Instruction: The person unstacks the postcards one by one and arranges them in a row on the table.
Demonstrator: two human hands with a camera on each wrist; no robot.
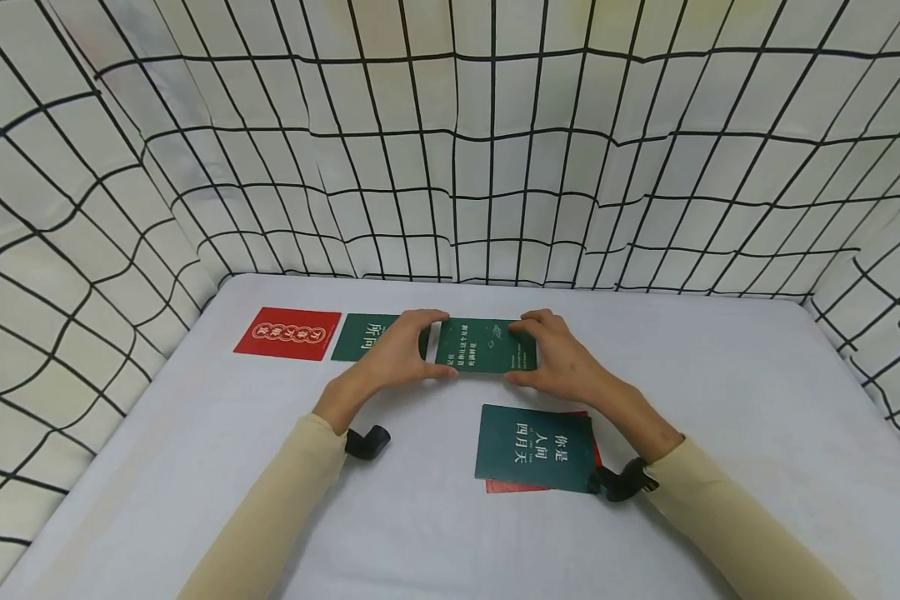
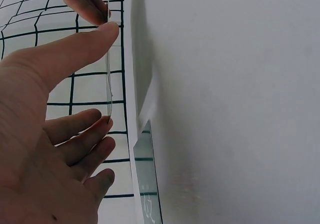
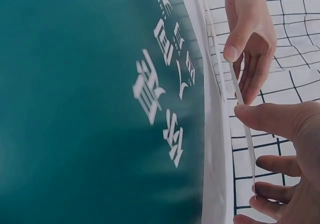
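Note:
Both hands hold a green card [image 1: 487, 344] with white writing by its ends, above the white table. My left hand [image 1: 393, 354] grips the left end, thumb at the near edge and fingers at the far edge. At the right end, my right hand [image 1: 566, 358] grips it the same way. Both wrist views show the held card edge-on, as a thin line [image 2: 109, 84] between thumb and fingers. Just left of it lies another green card [image 1: 360, 333], partly hidden by my left hand. A red card [image 1: 287, 333] lies farther left.
Nearer me, below the right hand, a dark green card [image 1: 534, 450] lies over a red card [image 1: 510, 487] that shows only at its edges. White cloth covers the table [image 1: 420, 533]. Black-gridded netting [image 1: 495, 167] rises behind and at both sides.

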